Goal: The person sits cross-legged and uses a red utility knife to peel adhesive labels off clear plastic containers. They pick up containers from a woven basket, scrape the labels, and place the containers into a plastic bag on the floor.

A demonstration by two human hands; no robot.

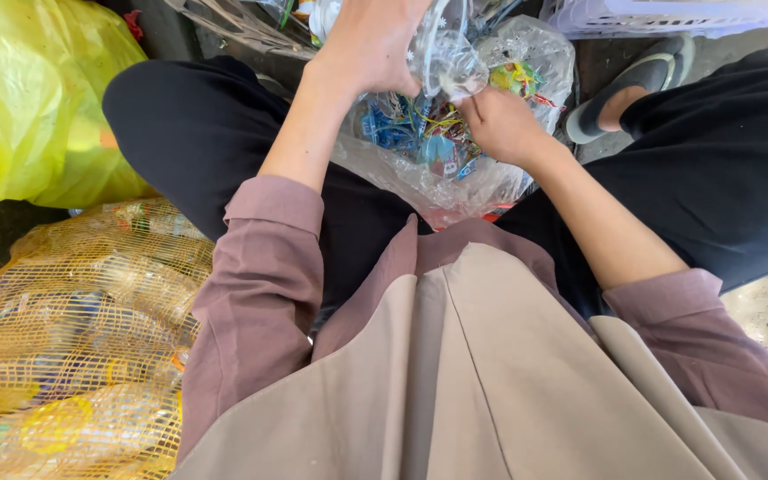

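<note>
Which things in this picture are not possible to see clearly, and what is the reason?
- Head view: left hand, fingertips cut off by the top edge.
- Head view: right hand, fingertips hidden in crinkled plastic; its grip is unclear.
- Head view: small colourful items in the clear plastic bag, too small and jumbled to identify.
- Head view: contents of the yellow net sack, blurred behind mesh.
- Head view: white basket, cut off by the top edge.

Left hand (pixel 373 43) grips clear plastic bag (pixel 455 169) of colourful trinkets; right hand (pixel 500 124) inside bag; yellow mesh sack (pixel 64 347) beside.
</note>
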